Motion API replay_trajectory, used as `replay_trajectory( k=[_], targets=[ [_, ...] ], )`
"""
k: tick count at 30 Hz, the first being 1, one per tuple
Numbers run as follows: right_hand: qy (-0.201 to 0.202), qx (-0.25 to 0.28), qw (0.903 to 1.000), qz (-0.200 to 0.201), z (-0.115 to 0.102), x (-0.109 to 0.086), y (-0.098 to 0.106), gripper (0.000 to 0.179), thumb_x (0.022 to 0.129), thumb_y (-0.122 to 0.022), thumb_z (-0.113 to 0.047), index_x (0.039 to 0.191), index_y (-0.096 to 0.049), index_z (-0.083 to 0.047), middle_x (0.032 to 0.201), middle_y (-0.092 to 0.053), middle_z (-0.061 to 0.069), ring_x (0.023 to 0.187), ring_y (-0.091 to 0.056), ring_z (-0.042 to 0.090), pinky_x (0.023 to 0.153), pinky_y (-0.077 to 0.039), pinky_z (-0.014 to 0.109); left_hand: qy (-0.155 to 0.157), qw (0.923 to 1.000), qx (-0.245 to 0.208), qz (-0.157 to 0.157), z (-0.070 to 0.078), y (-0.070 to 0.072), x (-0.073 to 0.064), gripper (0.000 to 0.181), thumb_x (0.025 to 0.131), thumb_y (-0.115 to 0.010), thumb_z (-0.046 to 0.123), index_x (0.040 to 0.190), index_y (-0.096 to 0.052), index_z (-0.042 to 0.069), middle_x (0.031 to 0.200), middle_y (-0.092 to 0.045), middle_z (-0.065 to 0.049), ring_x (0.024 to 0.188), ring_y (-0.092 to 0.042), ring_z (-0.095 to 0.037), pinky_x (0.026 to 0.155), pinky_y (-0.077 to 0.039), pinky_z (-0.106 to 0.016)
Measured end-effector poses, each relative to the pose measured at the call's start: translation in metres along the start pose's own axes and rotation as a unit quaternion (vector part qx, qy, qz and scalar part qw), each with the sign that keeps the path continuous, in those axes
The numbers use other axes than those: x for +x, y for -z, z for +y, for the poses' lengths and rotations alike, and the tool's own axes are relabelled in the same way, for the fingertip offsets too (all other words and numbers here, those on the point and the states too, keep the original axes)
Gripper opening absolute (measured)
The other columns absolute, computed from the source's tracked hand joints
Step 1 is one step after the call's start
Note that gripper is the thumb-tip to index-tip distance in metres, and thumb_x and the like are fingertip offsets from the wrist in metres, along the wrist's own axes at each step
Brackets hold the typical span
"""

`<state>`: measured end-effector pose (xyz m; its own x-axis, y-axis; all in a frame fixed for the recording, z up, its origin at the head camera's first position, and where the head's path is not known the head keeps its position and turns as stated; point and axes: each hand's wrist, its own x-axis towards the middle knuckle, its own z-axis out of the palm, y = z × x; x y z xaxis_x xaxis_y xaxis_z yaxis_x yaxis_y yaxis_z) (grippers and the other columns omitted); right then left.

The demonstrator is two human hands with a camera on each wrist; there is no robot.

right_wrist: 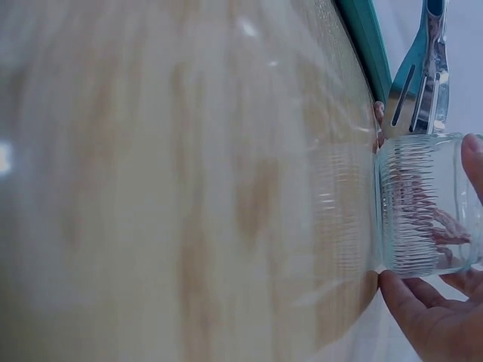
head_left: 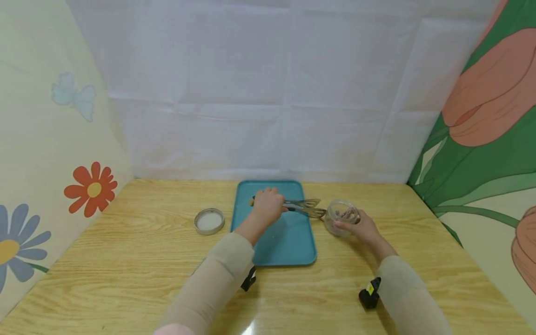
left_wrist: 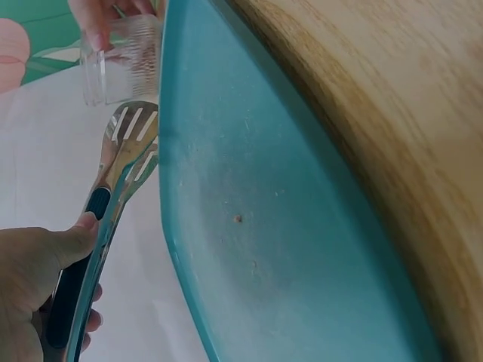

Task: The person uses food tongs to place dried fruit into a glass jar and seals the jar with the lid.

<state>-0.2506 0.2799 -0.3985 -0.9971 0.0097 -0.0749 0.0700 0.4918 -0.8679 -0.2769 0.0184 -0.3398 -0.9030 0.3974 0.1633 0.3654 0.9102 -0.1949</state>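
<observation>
My left hand (head_left: 269, 205) grips a pair of metal tongs (left_wrist: 113, 196) with dark handle grips and slotted ends. They reach across the blue tray (head_left: 284, 242) toward the right, their ends spread apart in the head view. Just beyond those ends stands a clear ribbed glass jar (head_left: 335, 228), its mouth uncovered. Several brownish, dried-looking pieces (right_wrist: 450, 228) lie inside it. My right hand (head_left: 363, 227) holds the jar from its right side, thumb and fingers around the glass. In the right wrist view the slotted ends sit close beside the jar wall.
A round lid (head_left: 209, 221) lies on the wooden table (head_left: 146, 260) left of the tray. Small crumbs (left_wrist: 238, 219) dot the tray's surface. A white cloth (head_left: 259, 139) hangs along the table's back edge, and flower-printed panels (head_left: 494, 102) stand at both sides.
</observation>
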Motion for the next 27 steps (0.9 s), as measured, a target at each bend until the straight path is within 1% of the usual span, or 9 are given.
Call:
replay_trajectory(
  k=[5, 8, 13, 17, 22, 27],
  targets=[
    [0.004, 0.007, 1.0, 0.005, 0.0, 0.0, -0.001, 0.083, 0.072, -0.068, -0.035, 0.129, -0.025, 0.006, 0.119, -0.039, 0.026, 0.099, -0.044, 0.031, 0.07, -0.042, 0.035, -0.006, 0.9999, -0.001, -0.013, 0.004, 0.003, 0.002, 0.028, 0.08, -0.055, 0.042, 0.09, -0.066, 0.018, 0.088, -0.054, -0.003, 0.081, -0.051, -0.019, 0.069, -0.043, -0.034],
    [0.006, 0.006, 1.0, 0.005, 0.0, 0.0, -0.001, 0.082, 0.072, -0.068, -0.035, 0.129, -0.025, 0.006, 0.118, -0.039, 0.026, 0.099, -0.044, 0.031, 0.069, -0.042, 0.035, -0.009, 0.9997, -0.008, -0.021, 0.006, 0.003, 0.002, 0.027, 0.081, -0.055, 0.04, 0.09, -0.066, 0.017, 0.087, -0.054, -0.004, 0.08, -0.052, -0.019, 0.067, -0.044, -0.034],
    [0.006, 0.002, 1.0, 0.004, 0.0, 0.0, -0.001, 0.084, 0.072, -0.068, -0.036, 0.129, -0.024, 0.006, 0.119, -0.039, 0.027, 0.099, -0.044, 0.032, 0.069, -0.042, 0.036, -0.017, 0.9995, -0.012, -0.025, 0.008, 0.005, 0.002, 0.024, 0.083, -0.055, 0.036, 0.09, -0.066, 0.016, 0.086, -0.055, -0.004, 0.078, -0.053, -0.019, 0.063, -0.045, -0.034],
    [0.004, 0.001, 1.0, 0.004, -0.001, -0.001, -0.002, 0.085, 0.071, -0.068, -0.037, 0.13, -0.024, 0.006, 0.12, -0.038, 0.026, 0.1, -0.044, 0.033, 0.07, -0.042, 0.037, -0.017, 0.9994, -0.013, -0.028, 0.01, 0.004, 0.001, 0.023, 0.083, -0.055, 0.034, 0.091, -0.065, 0.016, 0.086, -0.055, -0.004, 0.076, -0.054, -0.018, 0.061, -0.045, -0.033],
    [0.005, 0.005, 1.0, 0.005, -0.001, -0.001, -0.002, 0.083, 0.072, -0.068, -0.037, 0.129, -0.025, 0.005, 0.119, -0.038, 0.026, 0.099, -0.044, 0.032, 0.07, -0.042, 0.036, -0.015, 0.9994, -0.016, -0.025, 0.013, 0.002, 0.0, 0.022, 0.083, -0.056, 0.033, 0.091, -0.066, 0.015, 0.086, -0.055, -0.004, 0.075, -0.054, -0.019, 0.059, -0.046, -0.032],
    [0.006, 0.003, 0.9999, 0.01, 0.0, -0.001, -0.002, 0.082, 0.072, -0.069, -0.036, 0.128, -0.027, 0.006, 0.117, -0.04, 0.025, 0.096, -0.045, 0.03, 0.068, -0.042, 0.035, -0.023, 0.9995, -0.013, -0.014, 0.017, 0.001, 0.0, 0.02, 0.082, -0.058, 0.031, 0.09, -0.066, 0.014, 0.084, -0.056, -0.005, 0.074, -0.054, -0.019, 0.059, -0.046, -0.032]
  ],
)
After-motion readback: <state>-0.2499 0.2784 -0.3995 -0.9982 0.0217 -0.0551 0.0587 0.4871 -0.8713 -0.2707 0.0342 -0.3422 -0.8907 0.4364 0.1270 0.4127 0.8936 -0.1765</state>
